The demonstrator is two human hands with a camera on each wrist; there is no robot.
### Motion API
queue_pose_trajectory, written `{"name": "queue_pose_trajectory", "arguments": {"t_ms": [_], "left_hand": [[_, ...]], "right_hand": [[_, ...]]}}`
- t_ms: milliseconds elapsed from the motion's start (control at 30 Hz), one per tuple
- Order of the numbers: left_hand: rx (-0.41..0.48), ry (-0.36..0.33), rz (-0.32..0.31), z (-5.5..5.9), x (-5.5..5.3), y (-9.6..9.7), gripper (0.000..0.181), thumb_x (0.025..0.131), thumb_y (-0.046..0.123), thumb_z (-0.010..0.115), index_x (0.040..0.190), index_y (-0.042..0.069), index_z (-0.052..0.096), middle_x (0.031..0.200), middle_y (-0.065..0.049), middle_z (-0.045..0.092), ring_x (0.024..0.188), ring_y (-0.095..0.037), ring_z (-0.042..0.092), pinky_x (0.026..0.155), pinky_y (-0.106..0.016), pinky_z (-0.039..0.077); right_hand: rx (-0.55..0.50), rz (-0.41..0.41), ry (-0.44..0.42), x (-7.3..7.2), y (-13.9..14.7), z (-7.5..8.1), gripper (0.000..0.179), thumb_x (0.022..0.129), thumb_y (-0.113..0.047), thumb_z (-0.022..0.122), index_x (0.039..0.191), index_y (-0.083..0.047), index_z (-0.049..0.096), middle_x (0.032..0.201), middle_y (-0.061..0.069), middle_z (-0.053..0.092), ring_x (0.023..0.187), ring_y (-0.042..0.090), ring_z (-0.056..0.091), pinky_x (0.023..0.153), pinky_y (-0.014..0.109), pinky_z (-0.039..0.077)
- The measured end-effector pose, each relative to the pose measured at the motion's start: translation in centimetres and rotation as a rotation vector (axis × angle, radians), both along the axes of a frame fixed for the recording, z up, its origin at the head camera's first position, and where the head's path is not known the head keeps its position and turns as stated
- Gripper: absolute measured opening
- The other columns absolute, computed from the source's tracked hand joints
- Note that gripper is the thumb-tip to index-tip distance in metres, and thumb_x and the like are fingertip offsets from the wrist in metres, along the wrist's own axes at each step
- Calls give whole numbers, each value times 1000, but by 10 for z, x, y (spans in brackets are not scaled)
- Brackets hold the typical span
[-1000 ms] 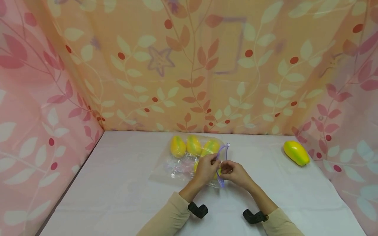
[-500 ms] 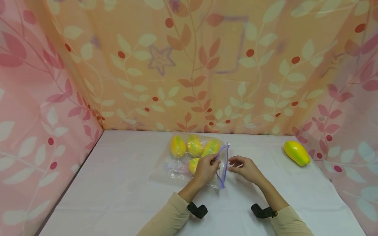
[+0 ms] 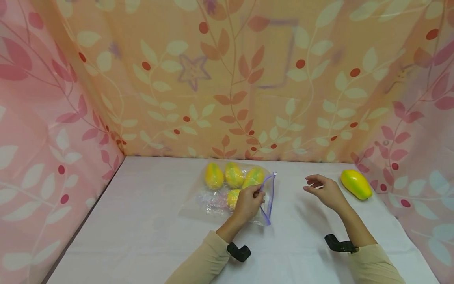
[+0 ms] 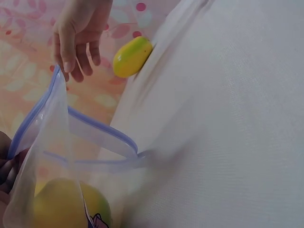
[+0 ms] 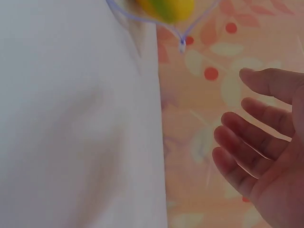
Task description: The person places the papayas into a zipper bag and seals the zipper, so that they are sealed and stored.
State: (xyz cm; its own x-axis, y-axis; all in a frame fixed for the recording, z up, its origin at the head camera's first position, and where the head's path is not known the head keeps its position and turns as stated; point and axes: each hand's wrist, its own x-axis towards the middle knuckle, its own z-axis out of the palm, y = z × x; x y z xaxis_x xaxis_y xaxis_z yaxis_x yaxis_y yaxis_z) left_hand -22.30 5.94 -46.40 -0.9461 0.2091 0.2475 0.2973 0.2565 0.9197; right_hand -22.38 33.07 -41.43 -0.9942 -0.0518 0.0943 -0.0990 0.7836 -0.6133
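Seemingly to keep it gaping, the bag is pinched on its three-o'clock side by the left hand; the right hand is left empty, relaxed, loose fruit at its three o'clock.

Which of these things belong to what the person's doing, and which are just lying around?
Apparently part of the job:
plastic bag, its edge held by the left hand
yellow-green fruits inside it
loose fruit on the table, near the empty right hand

Probably just surroundings or worn gear:
white-covered table
floral curtains
black pieces at both wrists
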Motion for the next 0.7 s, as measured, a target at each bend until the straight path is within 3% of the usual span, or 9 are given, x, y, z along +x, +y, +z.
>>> {"name": "queue_pose_trajectory", "arguments": {"t_ms": [167, 433, 533, 700], "left_hand": [[27, 13, 25, 1, -1, 1, 29, 93, 3, 61, 119, -9, 64, 88, -18, 71, 65, 0, 61, 60, -12, 52], [62, 32, 60, 3, -2, 5, 29, 92, 3, 61, 118, -9, 64, 87, -19, 71, 65, -1, 60, 61, -12, 52], [79, 31, 63, 4, -2, 5, 28, 93, 3, 61, 118, -9, 65, 87, -22, 71, 65, -1, 60, 62, -13, 53], [82, 26, 52, 5, -3, 5, 29, 93, 3, 61, 118, -10, 64, 88, -23, 70, 64, -2, 60, 62, -13, 53]], "right_hand": [[33, -48, 35, -2, 19, 9, 50, 93, -34, 66, 125, 3, 58, 114, 26, 64, 100, 36, 61, 73, 23, 51], [90, -131, 164, -6, 46, 26, 45, 92, -31, 67, 118, 5, 61, 107, 26, 65, 97, 41, 62, 63, 16, 45], [93, -147, 157, -11, 56, 28, 47, 93, -32, 65, 120, 5, 60, 111, 28, 63, 100, 43, 61, 67, 24, 46], [81, -172, 102, -15, 70, 25, 51, 96, -32, 60, 130, 6, 52, 121, 33, 56, 108, 47, 53, 82, 54, 50]]}}
